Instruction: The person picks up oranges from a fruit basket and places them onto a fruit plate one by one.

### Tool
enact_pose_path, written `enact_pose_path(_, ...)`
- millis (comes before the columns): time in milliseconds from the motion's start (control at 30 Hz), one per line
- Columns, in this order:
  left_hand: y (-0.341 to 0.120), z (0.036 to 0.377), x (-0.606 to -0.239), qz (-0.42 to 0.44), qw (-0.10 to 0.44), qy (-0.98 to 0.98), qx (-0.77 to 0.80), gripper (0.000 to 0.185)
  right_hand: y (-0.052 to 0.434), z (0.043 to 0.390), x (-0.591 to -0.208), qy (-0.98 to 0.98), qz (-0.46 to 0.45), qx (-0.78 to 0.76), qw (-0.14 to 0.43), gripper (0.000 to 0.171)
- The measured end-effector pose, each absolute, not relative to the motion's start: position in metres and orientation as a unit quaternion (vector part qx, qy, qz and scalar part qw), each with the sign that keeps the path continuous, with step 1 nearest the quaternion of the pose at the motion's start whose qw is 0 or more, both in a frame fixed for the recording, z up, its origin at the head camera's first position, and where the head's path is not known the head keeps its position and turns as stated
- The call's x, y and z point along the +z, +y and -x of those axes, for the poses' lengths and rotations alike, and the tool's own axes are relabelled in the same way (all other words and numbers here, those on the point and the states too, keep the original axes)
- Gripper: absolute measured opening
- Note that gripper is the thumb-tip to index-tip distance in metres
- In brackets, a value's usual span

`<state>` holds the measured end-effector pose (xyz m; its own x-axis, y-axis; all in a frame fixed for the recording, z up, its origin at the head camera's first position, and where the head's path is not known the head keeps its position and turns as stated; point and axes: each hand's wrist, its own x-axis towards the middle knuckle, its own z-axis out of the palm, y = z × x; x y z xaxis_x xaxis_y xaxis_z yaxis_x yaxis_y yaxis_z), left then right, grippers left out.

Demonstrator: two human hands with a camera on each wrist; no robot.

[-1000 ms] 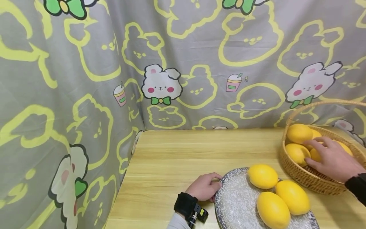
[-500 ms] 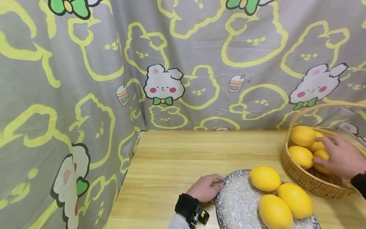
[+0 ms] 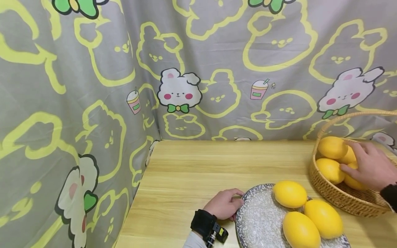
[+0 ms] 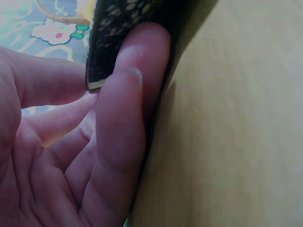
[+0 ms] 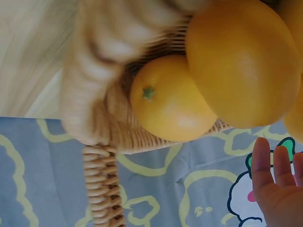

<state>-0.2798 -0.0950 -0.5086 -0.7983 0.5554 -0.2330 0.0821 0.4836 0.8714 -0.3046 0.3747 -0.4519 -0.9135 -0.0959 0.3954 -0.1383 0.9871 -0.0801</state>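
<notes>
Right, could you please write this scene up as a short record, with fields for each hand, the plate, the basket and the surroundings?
Left hand: grips the near-side edge of the plate
Right hand: over the basket, fingers extended; contact with fruit unclear
Plate: speckled grey, dark rim
Fruit on plate: three, yellow
Basket: wicker, arched handle
Fruit in basket: at least four, yellow
Surface: wood-grain table
Backdrop: grey cartoon-print curtain

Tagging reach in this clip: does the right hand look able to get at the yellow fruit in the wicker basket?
Probably yes: the right hand is over the open top of the wicker basket, close to the yellow fruit, with nothing seeming to block it.
</notes>
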Motion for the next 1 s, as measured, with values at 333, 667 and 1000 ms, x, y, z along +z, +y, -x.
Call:
enact_pose_path(333,-0.094,0.280,-0.510,-0.190,0.252,0.822,0.474,0.035,0.368,0.314,-0.447,-0.985,-0.042,0.053,0.158,0.080)
enact_pose_path(667,-0.093,0.279,-0.508,-0.180,0.253,0.825,0.473,0.035,0.365,0.326,-0.445,-0.989,-0.040,0.057,0.134,0.080)
enact_pose_path(1000,-0.094,0.281,-0.509,-0.179,0.248,0.830,0.466,0.035,0.364,0.338,-0.443,-0.990,-0.032,0.075,0.114,0.076)
